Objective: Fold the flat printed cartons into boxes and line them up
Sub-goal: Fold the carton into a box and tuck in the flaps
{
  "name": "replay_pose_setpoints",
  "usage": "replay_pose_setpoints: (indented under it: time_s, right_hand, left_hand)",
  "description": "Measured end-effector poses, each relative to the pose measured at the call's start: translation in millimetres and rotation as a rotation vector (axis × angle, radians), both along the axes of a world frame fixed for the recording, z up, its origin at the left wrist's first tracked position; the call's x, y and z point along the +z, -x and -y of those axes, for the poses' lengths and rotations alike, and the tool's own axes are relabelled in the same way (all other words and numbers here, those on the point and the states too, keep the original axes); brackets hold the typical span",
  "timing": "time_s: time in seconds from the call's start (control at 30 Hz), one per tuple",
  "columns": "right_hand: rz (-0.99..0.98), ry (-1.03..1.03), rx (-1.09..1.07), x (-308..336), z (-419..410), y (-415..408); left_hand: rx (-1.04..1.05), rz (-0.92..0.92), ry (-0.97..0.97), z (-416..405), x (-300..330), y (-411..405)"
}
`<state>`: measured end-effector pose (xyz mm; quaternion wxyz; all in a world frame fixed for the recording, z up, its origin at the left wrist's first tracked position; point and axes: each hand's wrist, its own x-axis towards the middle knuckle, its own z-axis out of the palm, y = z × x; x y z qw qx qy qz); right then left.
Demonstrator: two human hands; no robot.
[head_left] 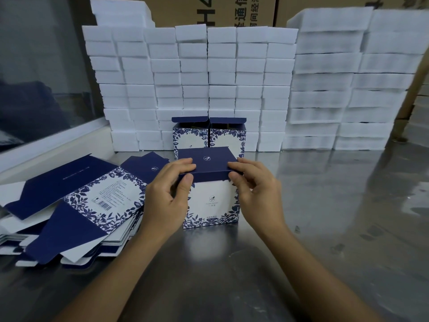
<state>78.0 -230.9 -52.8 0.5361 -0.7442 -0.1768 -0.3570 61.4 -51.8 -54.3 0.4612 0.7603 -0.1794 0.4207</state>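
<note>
From the head camera we look down on a steel table (325,205), and we take the upright box (212,196) at its middle as our landmark. It stands on its base, white front with a blue leaf border facing us, its navy lid panel folded over the top. Our left hand (166,194) grips the box's upper left corner: the fingers lie curled over the lid's left edge, and the thumb presses the navy front lip just below. Our right hand (253,189) pinches the upper right corner in the same way, fingers on the lid's right edge and thumb tucked under the lip. So the box sits directly between the two hands, touched by both at the top and free lower down, where its front shows between the wrists. Directly behind the box, against the wall of foam, stand two finished boxes (209,135) side by side and touching, their top flaps raised. To the left of the box, beside our left wrist, lies the stack of flat cartons (76,205), fanned and untidy, with the topmost carton showing a barcode panel and navy flaps. Behind the box and spreading to both sides rise the stacked white foam blocks (232,77), and above them we see brown shipping cartons (232,10) with printed characters.
</note>
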Motion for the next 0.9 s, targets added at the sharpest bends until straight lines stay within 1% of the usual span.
replay_pose_setpoints:
  time_s: [0.17, 0.23, 0.3, 0.4, 0.47, 0.57, 0.63, 0.7, 0.77, 0.83, 0.9]
  right_hand:
    - [-0.074, -0.112, 0.016, -6, -2, 2]
    - [-0.054, -0.084, -0.069, -7, -4, 3]
    - [-0.049, -0.014, -0.156, -9, -6, 5]
    - [-0.102, 0.138, -0.156, -14, -11, 10]
    - [-0.153, 0.206, -0.139, -18, -14, 12]
    - [-0.249, 0.193, -0.170, -20, -14, 11]
    - [-0.278, 0.201, -0.204, -22, -11, 9]
    - [-0.291, 0.197, -0.213, -24, -7, 6]
    - [-0.304, 0.238, -0.225, -27, -4, 3]
    - [-0.293, 0.272, -0.257, -30, -2, 0]
    - [-0.285, 0.256, -0.280, -32, -1, -4]
  left_hand:
    - [-0.007, -0.044, -0.001, -2, -6, 3]
    - [0.007, -0.086, -0.014, 1, -11, 4]
    - [-0.020, -0.126, -0.034, 5, -15, 5]
    - [-0.125, -0.185, -0.073, 12, -17, 5]
    - [-0.197, -0.204, -0.052, 16, -15, 6]
    - [-0.329, -0.246, -0.016, 20, -12, 8]
    - [-0.426, -0.303, 0.001, 25, -14, 9]
    - [-0.469, -0.369, 0.018, 29, -18, 9]
    - [-0.428, -0.439, -0.032, 27, -24, 6]
    - [-0.332, -0.490, -0.156, 20, -29, 3]
    - [-0.235, -0.520, -0.312, 13, -34, 2]
